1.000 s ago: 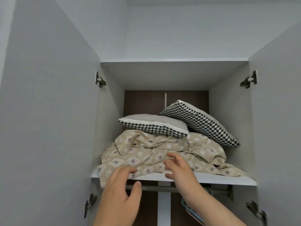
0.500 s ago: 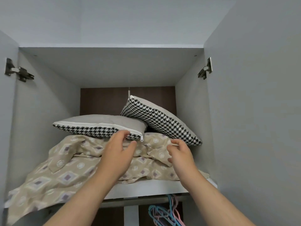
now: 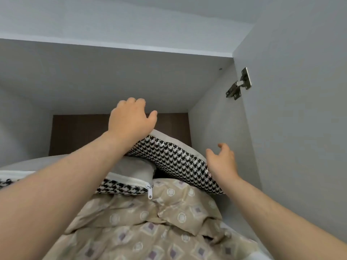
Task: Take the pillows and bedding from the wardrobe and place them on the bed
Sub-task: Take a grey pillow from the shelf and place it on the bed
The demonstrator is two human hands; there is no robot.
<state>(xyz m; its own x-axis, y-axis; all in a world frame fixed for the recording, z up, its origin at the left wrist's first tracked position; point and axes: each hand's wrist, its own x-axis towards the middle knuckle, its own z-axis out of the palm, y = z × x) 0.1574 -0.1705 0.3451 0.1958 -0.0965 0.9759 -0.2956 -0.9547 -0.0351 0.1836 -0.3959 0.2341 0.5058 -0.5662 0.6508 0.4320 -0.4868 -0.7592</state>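
Note:
Two houndstooth-and-grey pillows lie on beige patterned bedding (image 3: 150, 222) in the upper wardrobe compartment. The right pillow (image 3: 174, 160) leans tilted against the back, its upper left corner under my left hand (image 3: 129, 121), whose fingers curve over that corner. My right hand (image 3: 221, 162) is at the pillow's right edge, fingers spread and relaxed, touching or just beside it. The left pillow (image 3: 129, 177) lies flat, zipper facing me, partly hidden by my left forearm.
The wardrobe's right side wall (image 3: 216, 128) stands close beside my right hand. An open door (image 3: 300, 128) with a metal hinge (image 3: 239, 85) is at the right. The compartment's ceiling (image 3: 112, 76) is just above my left hand. The back panel (image 3: 78, 134) is dark brown.
Both hands have risen from the bedding's front edge to the tilted right pillow, the left one now over its top corner. The view has moved closer and tilted upward.

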